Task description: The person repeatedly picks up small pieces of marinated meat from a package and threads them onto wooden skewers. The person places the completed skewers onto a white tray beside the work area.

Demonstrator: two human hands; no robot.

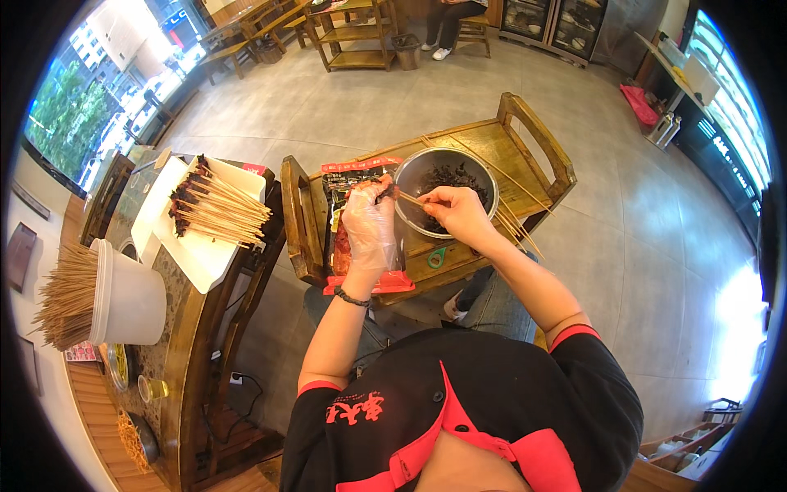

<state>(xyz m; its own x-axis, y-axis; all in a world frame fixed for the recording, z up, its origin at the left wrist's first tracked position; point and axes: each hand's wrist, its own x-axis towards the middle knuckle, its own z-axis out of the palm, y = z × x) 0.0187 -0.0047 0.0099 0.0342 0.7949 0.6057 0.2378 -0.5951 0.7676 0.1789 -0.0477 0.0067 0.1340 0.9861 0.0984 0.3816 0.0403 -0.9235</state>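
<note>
My left hand (370,221), in a clear plastic glove, pinches a piece of dark food (386,189) above a printed food packet (340,243). Bare, my right hand (454,212) grips a thin wooden skewer (411,198) whose tip meets that food; how far it has gone in is hidden by my fingers. Under my right hand stands a steel bowl (403,215) holding shredded dark food (452,178). Several loose skewers (513,221) lie beside the bowl on a wooden tray-like stand (522,147). A small green ring-shaped tool (436,258) rests near the bowl's front.
On the table (178,375) at left, a white tray (212,270) carries several loaded skewers (221,206). Nearby, a white bucket (132,301) is packed with skewers (71,292). A small cup (152,388) stands by the table's edge. Farther off, a person (452,24) sits near a bin (406,50).
</note>
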